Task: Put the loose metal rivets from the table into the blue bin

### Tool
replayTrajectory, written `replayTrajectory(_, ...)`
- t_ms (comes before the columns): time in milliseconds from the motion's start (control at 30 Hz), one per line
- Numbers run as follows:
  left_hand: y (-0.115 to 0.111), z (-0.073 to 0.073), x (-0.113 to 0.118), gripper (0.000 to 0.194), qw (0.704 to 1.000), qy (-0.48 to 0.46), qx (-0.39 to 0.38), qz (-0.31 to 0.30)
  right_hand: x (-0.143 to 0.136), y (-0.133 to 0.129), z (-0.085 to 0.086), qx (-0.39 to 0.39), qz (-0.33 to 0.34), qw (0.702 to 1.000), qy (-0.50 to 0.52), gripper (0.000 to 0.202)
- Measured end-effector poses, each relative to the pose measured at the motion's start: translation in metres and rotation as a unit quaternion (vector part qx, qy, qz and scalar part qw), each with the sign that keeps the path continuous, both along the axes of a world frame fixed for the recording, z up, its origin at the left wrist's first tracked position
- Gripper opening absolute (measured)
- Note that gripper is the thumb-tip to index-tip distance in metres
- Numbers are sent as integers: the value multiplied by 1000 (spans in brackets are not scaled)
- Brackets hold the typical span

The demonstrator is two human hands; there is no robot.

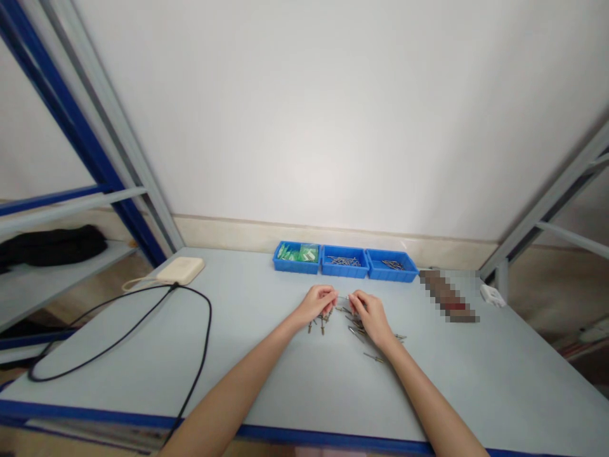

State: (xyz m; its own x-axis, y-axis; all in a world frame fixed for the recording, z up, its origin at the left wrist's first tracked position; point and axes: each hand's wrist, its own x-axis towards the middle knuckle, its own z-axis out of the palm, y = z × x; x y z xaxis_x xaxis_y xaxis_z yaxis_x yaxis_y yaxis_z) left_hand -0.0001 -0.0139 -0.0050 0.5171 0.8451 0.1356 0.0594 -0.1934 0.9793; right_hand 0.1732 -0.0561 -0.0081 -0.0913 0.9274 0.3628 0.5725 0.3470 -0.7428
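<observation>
Both of my hands meet low over the grey table [266, 362]. Thumb and fingers of my left hand [320, 301] are pinched together at one end of a thin metal pin [342, 298]. At the pin's other end, the fingertips of my right hand [368, 311] are closed on it. Several small metal pieces with thin shanks and brass-coloured ends [323, 329] lie under my left hand. A looser pile of similar pieces [354, 332] lies under and beside my right hand, partly hidden by it. One single piece [373, 357] lies nearer the front edge.
Three blue bins stand in a row behind my hands: one with green packets [299, 252], one with many silver pins [343, 261], one with fewer pieces [392, 264]. A white box [181, 271] and looped black cable [209, 317] lie left. A blurred-out object [450, 298] and white item [492, 296] lie right.
</observation>
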Motion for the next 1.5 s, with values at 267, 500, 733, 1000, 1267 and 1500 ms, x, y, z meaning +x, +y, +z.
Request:
replayTrajectory(267,-4,6,2,36,1000,1,-27,0,3,1,2,-20,30,998,44,19)
replayTrajectory(500,-5,8,2,38,999,9,-27,-20,6,2,2,-37,23,998,48,30)
replayTrajectory(733,-5,7,2,40,999,-4,-24,-25,6,2,0,-45,21,997,58,31)
replayTrajectory(1000,10,-3,-1,53,997,-48,-28,45,35,33,8,-8,-57,995,86,47)
replayTrajectory(1267,29,-9,-8,56,993,-62,-39,94,112,66,62,-88,-270,937,-205,46)
replayTrajectory(1500,22,-8,-6,52,997,-38,-17,66,43,-10,36,40,-123,923,-362,32)
